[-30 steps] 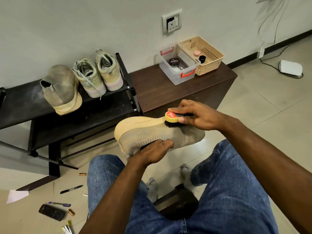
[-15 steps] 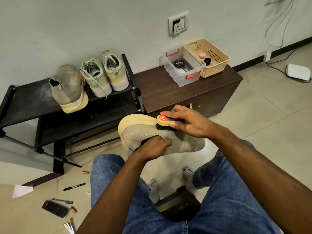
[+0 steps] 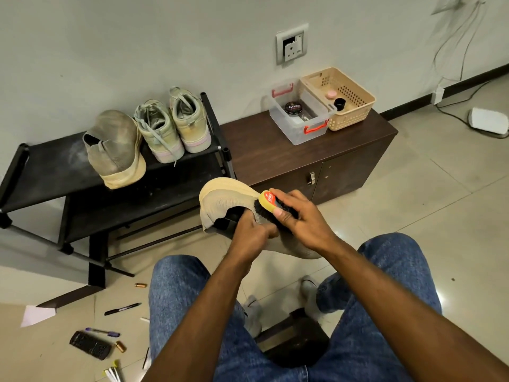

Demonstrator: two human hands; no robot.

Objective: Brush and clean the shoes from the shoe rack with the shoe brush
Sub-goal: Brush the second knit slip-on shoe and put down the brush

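Note:
A beige knit shoe (image 3: 223, 201) with a tan sole is held in the air above my knees. My left hand (image 3: 252, 234) grips it at its opening. My right hand (image 3: 298, 220) grips a yellow shoe brush (image 3: 268, 201) with a red label, its black bristles pressed on the shoe's upper. The matching beige shoe (image 3: 115, 150) and a pair of pale green laced sneakers (image 3: 173, 128) sit on the top shelf of the black shoe rack (image 3: 55, 166).
A dark brown cabinet (image 3: 275, 150) stands right of the rack, carrying a clear plastic box (image 3: 298, 128) with a polish tin and a beige basket (image 3: 347, 106). Pens, a remote and small items lie on the floor at lower left. A dark stool (image 3: 297, 340) sits between my feet.
The shoe has tilted, its toe raised and its opening turned toward me. The brush has slid along the upper toward the opening. My left hand has shifted to the opening.

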